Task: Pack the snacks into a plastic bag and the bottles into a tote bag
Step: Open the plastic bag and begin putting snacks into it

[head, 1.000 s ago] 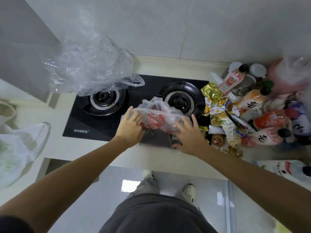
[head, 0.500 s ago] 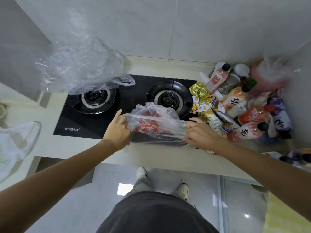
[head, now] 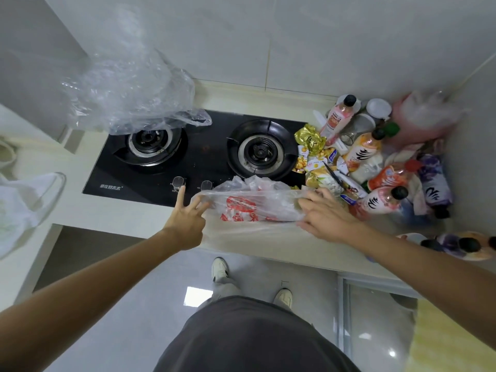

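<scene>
Broadly, a pale countertop (head: 128,210) runs under everything, with a black two-burner gas stove (head: 198,157) set into it and a large crumpled clear plastic sheet (head: 128,92) draped over the stove's far left burner. At the left edge lies a white bag (head: 24,210), well apart from the hands. Along the right end a heap of drink bottles (head: 386,181) with black caps lies jumbled against the wall, and just beside them, next to the right burner, sits a pile of small snack packets (head: 316,162) in gold and yellow wrappers. At the stove's front edge a clear plastic bag (head: 255,205) with red print is stretched between both hands. The left hand (head: 185,224) pinches its left edge with the index finger pointing straight out; the right hand (head: 324,216) grips its right edge, close to the snack packets.
</scene>
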{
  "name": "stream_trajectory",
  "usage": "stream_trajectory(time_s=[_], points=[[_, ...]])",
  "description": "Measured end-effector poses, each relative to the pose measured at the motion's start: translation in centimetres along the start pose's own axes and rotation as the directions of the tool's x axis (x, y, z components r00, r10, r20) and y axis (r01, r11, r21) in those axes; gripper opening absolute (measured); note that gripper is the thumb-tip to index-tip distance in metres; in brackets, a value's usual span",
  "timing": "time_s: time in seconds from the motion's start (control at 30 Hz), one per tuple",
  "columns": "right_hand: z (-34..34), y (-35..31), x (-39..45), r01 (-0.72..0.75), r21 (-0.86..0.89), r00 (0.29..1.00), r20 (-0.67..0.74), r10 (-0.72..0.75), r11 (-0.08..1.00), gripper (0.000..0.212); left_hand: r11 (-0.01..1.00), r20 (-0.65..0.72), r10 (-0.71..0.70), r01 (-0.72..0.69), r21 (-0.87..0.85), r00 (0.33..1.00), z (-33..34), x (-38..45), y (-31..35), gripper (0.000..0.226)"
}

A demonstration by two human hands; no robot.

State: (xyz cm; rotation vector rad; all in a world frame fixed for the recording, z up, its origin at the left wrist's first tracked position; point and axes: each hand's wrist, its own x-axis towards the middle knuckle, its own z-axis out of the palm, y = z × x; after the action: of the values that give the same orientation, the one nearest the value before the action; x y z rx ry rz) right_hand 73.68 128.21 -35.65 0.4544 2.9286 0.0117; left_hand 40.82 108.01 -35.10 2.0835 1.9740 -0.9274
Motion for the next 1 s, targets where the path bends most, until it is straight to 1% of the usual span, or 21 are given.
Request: stream_trajectory(time_s=[0.03,0.1,0.17,0.23,0.27,0.33,0.37,0.4,0.47,0.5,0.53,0.6,0.63,0.7,0.77,0.8,0.83,0.87,0.9,0.93,1.0], points=[[0.1,-0.1,-0.2,-0.035,-0.026,0.999,-0.018,0.034,0.999,0.044,1.000,-0.022,-0.017,0.017,-0.015,1.000,-0.2,-0.1,0.5,0.029],[0.4,-0.5,-0.3,-0.103,-0.075,0.994,-0.038,0.101,0.992,0.042,0.998,-0.079,-0.064,0.062,-0.029,0.995,-0.5,0.1,1.7,0.045],[1.0,-1.0,-0.4,-0.118,-0.079,0.992,-0.056,0.114,0.990,0.027,0.994,-0.130,-0.103,0.098,-0.043,0.986,-0.8,0.7,2.7,0.059],[1.9,-1.4,-0.5,-0.104,-0.057,0.994,-0.023,0.103,0.993,0.006,0.994,-0.182,-0.106,0.100,-0.043,0.978,-0.8,1.6,3.6,0.057],[2.2,-1.6,-0.5,-0.114,-0.047,0.993,0.020,0.115,0.992,0.010,0.996,-0.227,-0.088,0.079,-0.048,0.970,-0.9,2.1,4.0,0.050],[2.6,-1.8,-0.1,-0.137,-0.033,0.978,0.152,0.141,0.990,0.035,0.998,-0.330,-0.020,0.001,-0.057,0.944,-0.9,3.0,4.7,0.029],[2.5,-1.9,0.2,-0.150,-0.027,0.969,0.196,0.152,0.988,0.041,0.998,-0.374,0.020,-0.043,-0.053,0.927,-0.6,3.4,5.1,0.022],[2.3,-2.0,0.5,-0.168,-0.018,0.956,0.239,0.168,0.986,0.046,0.994,-0.426,0.066,-0.097,-0.051,0.902,-0.3,3.7,5.5,0.022],[2.2,-2.1,1.1,-0.203,0.020,0.941,0.279,0.189,0.979,0.066,0.978,-0.510,0.153,-0.205,-0.047,0.847,0.3,4.3,6.1,0.032],[2.2,-2.0,1.3,-0.218,0.032,0.935,0.295,0.199,0.975,0.076,0.971,-0.522,0.178,-0.236,-0.046,0.834,0.6,4.5,6.4,0.039],[2.2,-2.0,1.5,-0.224,0.045,0.932,0.302,0.200,0.974,0.083,0.968,-0.514,0.181,-0.243,-0.056,0.839,0.8,4.6,6.6,0.044],[2.5,-2.0,1.7,-0.215,0.043,0.942,0.271,0.196,0.976,0.090,0.971,-0.466,0.135,-0.210,-0.113,0.875,1.0,4.9,6.8,0.045],[2.7,-2.0,1.8,-0.200,0.033,0.953,0.240,0.187,0.979,0.091,0.972,-0.430,0.104,-0.183,-0.147,0.897,1.0,5.0,6.9,0.045],[3.0,-1.9,1.8,-0.157,0.005,0.977,0.144,0.155,0.988,0.093,0.979,-0.376,0.038,-0.111,-0.174,0.926,1.1,5.4,7.1,0.053],[3.2,-2.0,2.0,-0.081,-0.013,0.995,0.054,0.081,0.997,0.095,0.984,-0.353,-0.041,-0.023,-0.175,0.935,1.1,5.9,7.1,0.063],[3.2,-1.9,2.1,-0.033,-0.029,0.999,0.022,0.033,0.999,0.090,0.984,-0.347,-0.075,0.013,-0.178,0.935,1.2,6.3,7.1,0.066],[3.2,-2.0,2.2,0.019,-0.046,1.000,-0.007,-0.020,0.999,0.080,0.983,-0.343,-0.101,0.040,-0.181,0.934,1.3,6.6,7.0,0.066],[3.2,-2.0,2.4,0.063,-0.060,0.998,-0.019,-0.064,0.996,0.068,0.981,-0.333,-0.121,0.060,-0.187,0.935,1.4,6.9,6.9,0.063],[3.4,-2.1,2.5,0.094,-0.066,0.995,-0.017,-0.096,0.993,0.061,0.980,-0.317,-0.131,0.074,-0.186,0.939,1.4,7.1,6.9,0.059],[3.6,-2.2,2.8,0.119,-0.061,0.993,0.003,-0.119,0.991,0.059,0.980,-0.294,-0.133,0.082,-0.179,0.947,1.5,7.3,6.8,0.054],[4.3,-2.2,3.1,0.142,-0.021,0.989,0.048,-0.141,0.990,0.066,0.983,-0.256,-0.118,0.077,-0.165,0.960,1.8,7.6,7.0,0.053]])
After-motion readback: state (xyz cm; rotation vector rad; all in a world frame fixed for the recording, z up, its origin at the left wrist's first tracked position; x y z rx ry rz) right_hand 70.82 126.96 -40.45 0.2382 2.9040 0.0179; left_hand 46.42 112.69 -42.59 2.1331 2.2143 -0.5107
